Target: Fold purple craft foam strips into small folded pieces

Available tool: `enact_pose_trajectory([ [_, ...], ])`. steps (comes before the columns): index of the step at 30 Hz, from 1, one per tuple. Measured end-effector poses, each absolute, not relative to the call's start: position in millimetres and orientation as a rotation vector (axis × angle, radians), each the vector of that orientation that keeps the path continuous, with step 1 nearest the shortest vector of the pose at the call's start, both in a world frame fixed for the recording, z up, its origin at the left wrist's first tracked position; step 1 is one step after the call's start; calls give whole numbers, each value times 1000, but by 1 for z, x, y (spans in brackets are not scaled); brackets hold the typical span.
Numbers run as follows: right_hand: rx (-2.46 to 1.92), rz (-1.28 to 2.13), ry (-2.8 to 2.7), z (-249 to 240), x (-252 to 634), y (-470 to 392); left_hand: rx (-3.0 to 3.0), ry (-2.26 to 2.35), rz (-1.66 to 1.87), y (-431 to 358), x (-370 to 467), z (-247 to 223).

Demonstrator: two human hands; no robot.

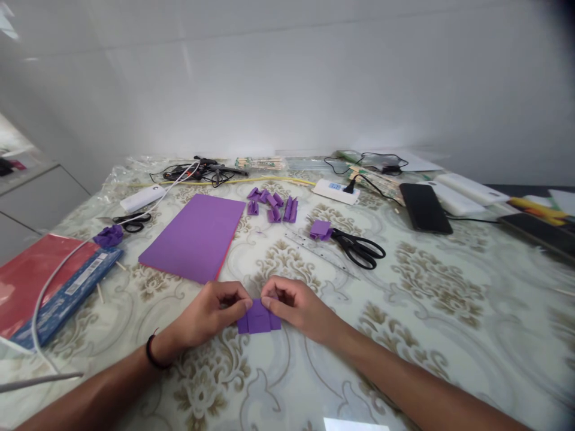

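Note:
Between my two hands, low on the patterned tabletop, lies a folded piece of purple paper (259,320) with overlapping flaps. My left hand (222,311) pinches its upper left corner between thumb and forefinger. On the upper right corner, my right hand (290,304) has a matching pinch. Just beyond my left hand is a stack of purple sheets (195,236) with a red edge showing underneath. Farther off sits a cluster of small folded purple paper pieces (272,202). Another folded purple piece (320,228) rests against black-handled scissors (359,246), beside a clear ruler (321,254).
A red packet with a blue band (67,287) and a white cable (40,299) lie at left, near crumpled purple paper (108,236) and more scissors (133,222). A white power strip (336,191), a black phone (425,208) and a glue gun (193,170) are toward the wall.

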State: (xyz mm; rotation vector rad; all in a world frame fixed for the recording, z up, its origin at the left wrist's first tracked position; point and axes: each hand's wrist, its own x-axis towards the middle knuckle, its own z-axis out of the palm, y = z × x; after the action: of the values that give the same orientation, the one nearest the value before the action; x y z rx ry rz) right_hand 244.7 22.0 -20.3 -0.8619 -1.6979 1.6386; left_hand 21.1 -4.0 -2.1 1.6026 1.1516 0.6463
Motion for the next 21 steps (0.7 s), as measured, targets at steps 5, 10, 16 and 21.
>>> enact_pose_trajectory([
  [5, -864, 1575, -1713, -23, 243, 22, 1495, 1156, 763, -5, 26, -8],
  [10, -882, 1567, -1722, -24, 244, 22, 1514, 1173, 821, -6, 28, -6],
  [16, -851, 1580, -1712, -25, 243, 21, 1508, 1152, 777, -7, 32, -5],
  [21, -814, 1589, -1697, -24, 241, 20, 1506, 1109, 781, -7, 36, -5],
])
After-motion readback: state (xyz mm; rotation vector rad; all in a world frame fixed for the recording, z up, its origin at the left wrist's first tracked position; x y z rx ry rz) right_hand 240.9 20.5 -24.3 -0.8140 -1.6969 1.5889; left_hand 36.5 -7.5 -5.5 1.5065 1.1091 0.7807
